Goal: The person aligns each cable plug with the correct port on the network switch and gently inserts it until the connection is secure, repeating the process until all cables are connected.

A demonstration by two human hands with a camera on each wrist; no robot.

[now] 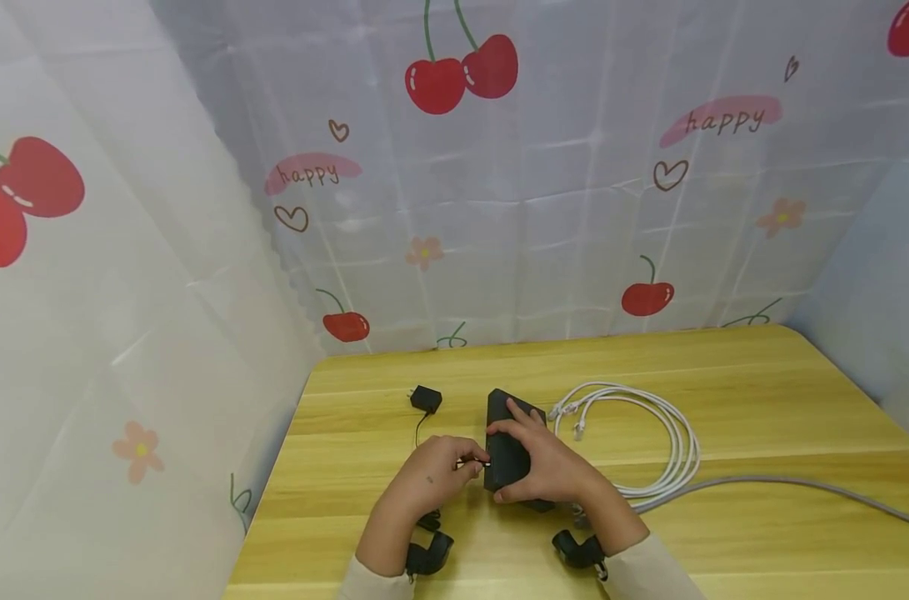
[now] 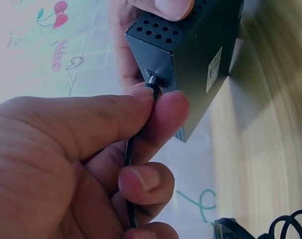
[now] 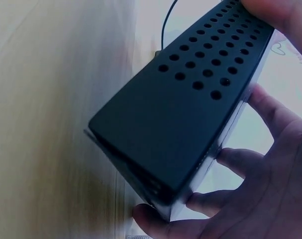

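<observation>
A black metal box with rows of round holes (image 1: 506, 454), resembling a small network switch, is held tilted over the table. My right hand (image 1: 547, 465) grips it, thumb on the perforated side and fingers spread along the opposite side, as the right wrist view shows. Between thumb and index finger, my left hand (image 1: 433, 479) pinches a black barrel power plug (image 2: 151, 87). The plug's metal tip sits at the round socket in the box's end; how deep it goes I cannot tell. Its thin black cord (image 2: 129, 154) runs down past the curled left fingers.
A black power adapter (image 1: 427, 399) lies left of the box, prongs facing left. Coiled white network cables (image 1: 682, 429) with clear plugs lie to the right, beside a grey cable (image 1: 791, 479) running off right. Patterned curtains (image 1: 529, 250) border the wooden table (image 1: 724, 542).
</observation>
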